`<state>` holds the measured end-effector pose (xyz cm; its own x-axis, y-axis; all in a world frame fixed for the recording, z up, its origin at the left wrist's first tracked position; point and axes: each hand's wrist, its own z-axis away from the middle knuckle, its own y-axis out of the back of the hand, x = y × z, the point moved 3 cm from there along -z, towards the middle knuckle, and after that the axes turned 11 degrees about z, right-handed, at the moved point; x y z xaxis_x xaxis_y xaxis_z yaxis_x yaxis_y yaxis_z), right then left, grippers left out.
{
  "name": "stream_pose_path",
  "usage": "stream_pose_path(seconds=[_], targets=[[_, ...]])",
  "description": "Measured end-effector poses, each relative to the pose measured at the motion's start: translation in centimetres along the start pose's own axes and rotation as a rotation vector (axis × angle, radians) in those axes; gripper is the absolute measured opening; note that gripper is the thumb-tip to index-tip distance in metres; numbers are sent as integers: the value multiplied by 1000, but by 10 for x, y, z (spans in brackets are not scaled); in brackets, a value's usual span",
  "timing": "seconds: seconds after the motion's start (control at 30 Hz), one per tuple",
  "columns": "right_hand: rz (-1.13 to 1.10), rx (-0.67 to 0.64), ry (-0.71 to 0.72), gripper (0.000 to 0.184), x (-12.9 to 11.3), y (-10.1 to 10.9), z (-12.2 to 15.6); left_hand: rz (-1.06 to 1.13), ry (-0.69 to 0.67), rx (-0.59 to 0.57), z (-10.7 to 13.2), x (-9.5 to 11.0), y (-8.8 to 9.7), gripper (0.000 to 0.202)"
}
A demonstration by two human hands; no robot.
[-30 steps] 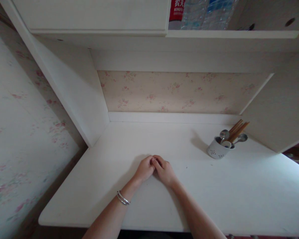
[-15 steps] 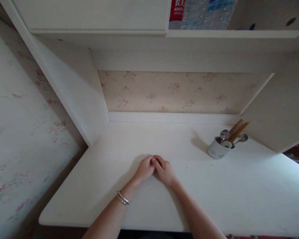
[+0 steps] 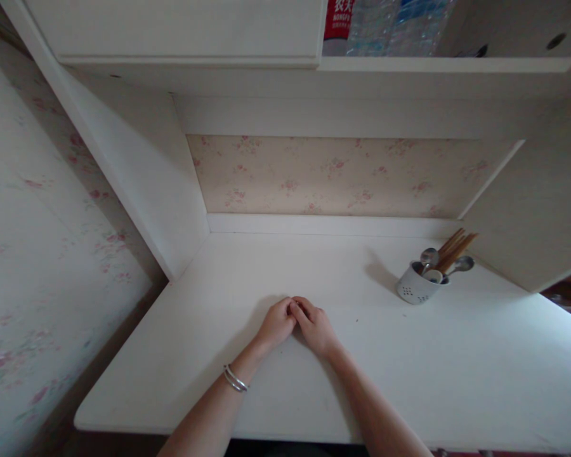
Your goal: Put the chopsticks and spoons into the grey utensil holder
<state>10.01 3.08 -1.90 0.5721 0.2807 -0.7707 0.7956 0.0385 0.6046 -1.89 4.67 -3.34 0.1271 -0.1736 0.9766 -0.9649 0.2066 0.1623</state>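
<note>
My left hand [image 3: 275, 325] and my right hand [image 3: 315, 327] rest side by side on the white desk top [image 3: 247, 266], fingertips touching each other. Both hands have their fingers curled under, and I see nothing held in either. Two silver bangles [image 3: 235, 379] circle my left wrist. The nearest object is a white perforated utensil holder [image 3: 415, 285] to the right, with spoons and wooden chopsticks standing in it.
A white side panel [image 3: 137, 165] walls the desk on the left, and floral wallpaper [image 3: 333, 174] backs it. Overhead runs a shelf [image 3: 438, 63] with plastic water bottles [image 3: 385, 25]. A cabinet side [image 3: 537, 209] stands at the right.
</note>
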Motion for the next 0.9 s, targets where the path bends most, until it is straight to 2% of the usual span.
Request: stream_pose_path(seconds=[0.77,0.83,0.9], targets=[[-6,-1,-11,39,-3,1,2,21,-8,-5,0,4,0,24],[-29,34,-29,38,-1,3,1,53,7,-27,0,3,-2,19],[-46,145,-101,39,6,14,0,65,45,-35,1,2,-3,16]])
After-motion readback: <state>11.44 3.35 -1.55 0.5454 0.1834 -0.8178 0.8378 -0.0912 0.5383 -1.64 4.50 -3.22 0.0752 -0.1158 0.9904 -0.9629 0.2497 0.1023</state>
